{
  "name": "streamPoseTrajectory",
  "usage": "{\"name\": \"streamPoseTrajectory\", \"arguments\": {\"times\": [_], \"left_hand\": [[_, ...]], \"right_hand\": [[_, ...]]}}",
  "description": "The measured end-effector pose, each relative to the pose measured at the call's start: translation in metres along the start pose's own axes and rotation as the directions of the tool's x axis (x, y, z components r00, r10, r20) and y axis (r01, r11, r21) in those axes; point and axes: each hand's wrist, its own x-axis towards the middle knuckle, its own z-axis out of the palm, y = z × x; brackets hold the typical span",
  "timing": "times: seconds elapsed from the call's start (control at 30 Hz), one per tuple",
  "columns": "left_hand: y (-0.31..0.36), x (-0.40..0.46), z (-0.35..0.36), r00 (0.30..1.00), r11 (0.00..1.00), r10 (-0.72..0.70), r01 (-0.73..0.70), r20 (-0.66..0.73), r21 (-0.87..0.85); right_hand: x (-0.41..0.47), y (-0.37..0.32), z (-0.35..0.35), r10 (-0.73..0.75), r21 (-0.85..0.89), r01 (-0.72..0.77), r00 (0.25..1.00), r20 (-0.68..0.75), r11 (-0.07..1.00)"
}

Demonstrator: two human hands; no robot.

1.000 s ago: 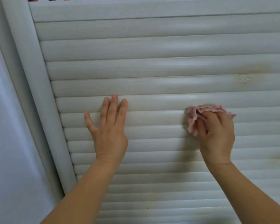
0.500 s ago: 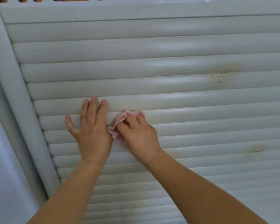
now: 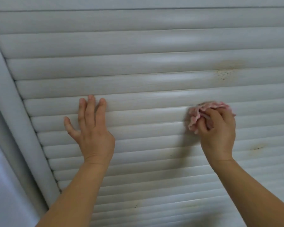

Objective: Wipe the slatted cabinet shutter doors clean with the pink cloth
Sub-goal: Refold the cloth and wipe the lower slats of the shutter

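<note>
The slatted shutter door (image 3: 154, 66) fills the view, its slats running left to right, with its frame post (image 3: 18, 122) along the left edge and a wall (image 3: 0, 185) left of that. The left hand (image 3: 93, 128) lies flat on the slats near the post, and the right hand (image 3: 217, 130) is well apart to its right, holding the cloth (image 3: 202, 112) against the slats. A stain (image 3: 225, 71) sits on the slats above the right hand, another stain (image 3: 256, 147) just to its lower right.

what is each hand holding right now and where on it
The right hand grips the pink cloth bunched up in its curled fingers, its frilled edges sticking out. The left hand holds nothing, resting flat on the shutter slats.
</note>
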Motion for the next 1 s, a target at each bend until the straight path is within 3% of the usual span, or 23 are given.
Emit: {"name": "streamPoseTrajectory", "arguments": {"times": [0.13, 0.27, 0.47, 0.53, 0.63, 0.8, 0.9, 1.0], "left_hand": [[0.008, 0.001, 0.003, 0.999, 0.999, -0.049, 0.049, -0.023, -0.013], [0.012, 0.000, 0.002, 0.997, 0.997, -0.077, 0.077, -0.001, -0.013], [0.014, 0.000, 0.001, 0.994, 0.994, -0.107, 0.108, 0.009, -0.027], [0.017, 0.000, -0.001, 0.991, 0.991, -0.130, 0.130, 0.025, -0.036], [0.023, 0.000, -0.005, 0.986, 0.985, -0.161, 0.163, 0.045, -0.052], [0.047, 0.010, -0.008, 0.967, 0.960, -0.251, 0.255, 0.048, -0.116], [0.072, 0.023, -0.010, 0.996, 0.992, -0.011, 0.022, 0.084, -0.122], [0.096, 0.040, -0.008, 0.960, 0.966, 0.249, -0.237, 0.130, -0.099]], "right_hand": [[-0.001, -0.034, 0.021, -0.209, -0.009, 0.208, 0.976, -0.059, 0.978], [-0.017, -0.074, 0.048, -0.493, -0.088, 0.488, 0.869, -0.044, 0.868], [-0.008, -0.077, 0.049, -0.668, -0.246, 0.690, 0.723, 0.178, 0.681], [0.002, -0.058, 0.042, -0.637, -0.305, 0.664, 0.746, 0.195, 0.683], [0.015, -0.028, 0.028, -0.511, -0.369, 0.510, 0.853, 0.102, 0.777], [0.011, -0.034, 0.031, -0.311, -0.291, 0.288, 0.950, -0.035, 0.912], [0.008, -0.042, 0.034, -0.349, -0.320, 0.330, 0.937, -0.002, 0.888], [0.012, -0.038, 0.030, -0.412, -0.348, 0.407, 0.909, 0.063, 0.844]]}}
